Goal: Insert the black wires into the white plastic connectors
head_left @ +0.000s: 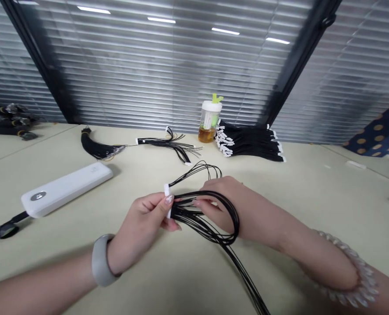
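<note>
A long white connector with many thin black wires running out of it is pinched between the thumb and fingers of my left hand. Part of the connector is hidden behind that thumb. My right hand is inside the loop of wires, its thumb and fingers closed on some strands close to the connector. Exactly which strands they grip is partly hidden. One group of wires arches up behind the right hand, and another trails down toward the bottom edge.
Behind my hands lie a loose wire harness, a black wire bundle and a stack of harnesses with white connectors. A drink bottle stands by the stack. On the left is a white power bank with a cable.
</note>
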Demonstrator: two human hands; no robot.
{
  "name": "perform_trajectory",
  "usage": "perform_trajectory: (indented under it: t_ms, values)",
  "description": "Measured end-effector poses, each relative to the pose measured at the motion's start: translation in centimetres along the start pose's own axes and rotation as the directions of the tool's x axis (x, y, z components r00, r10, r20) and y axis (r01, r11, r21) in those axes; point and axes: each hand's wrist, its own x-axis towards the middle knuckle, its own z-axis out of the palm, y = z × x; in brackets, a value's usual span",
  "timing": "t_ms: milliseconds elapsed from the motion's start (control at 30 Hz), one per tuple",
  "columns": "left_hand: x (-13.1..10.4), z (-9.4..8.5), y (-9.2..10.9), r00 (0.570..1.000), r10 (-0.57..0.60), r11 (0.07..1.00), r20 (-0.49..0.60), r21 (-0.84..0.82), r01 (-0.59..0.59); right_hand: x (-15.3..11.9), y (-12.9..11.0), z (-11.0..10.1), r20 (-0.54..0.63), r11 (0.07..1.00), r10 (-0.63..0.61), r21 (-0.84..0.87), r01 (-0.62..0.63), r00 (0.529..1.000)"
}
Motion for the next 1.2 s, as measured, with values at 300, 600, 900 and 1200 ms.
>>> perform_trajectory:
  t_ms: [300, 600, 900, 1200]
  values:
    - [0.0, 0.0, 0.5, 1.0, 0.015, 0.999, 0.01, 0.037, -0.016, 0.4, 0.5, 0.3, -0.008, 0.987, -0.163, 0.013, 0.163, 0.987]
    - [-0.2, -0.1, 0.3, 1.0, 0.025, 0.999, 0.012, 0.03, -0.025, 0.4, -0.4, 0.4, 0.029, 0.956, -0.221, -0.193, 0.223, 0.975]
    - [0.1, 0.0, 0.4, 0.999, -0.034, 0.999, -0.003, 0.002, 0.034, 0.9, -0.8, 1.3, 0.053, 0.96, -0.229, -0.152, 0.234, 0.972]
    - [-0.2, 0.1, 0.9, 1.0, 0.015, 0.999, 0.014, 0.031, -0.016, 0.2, -0.1, 0.4, 0.052, 0.957, -0.243, 0.172, 0.231, 0.969]
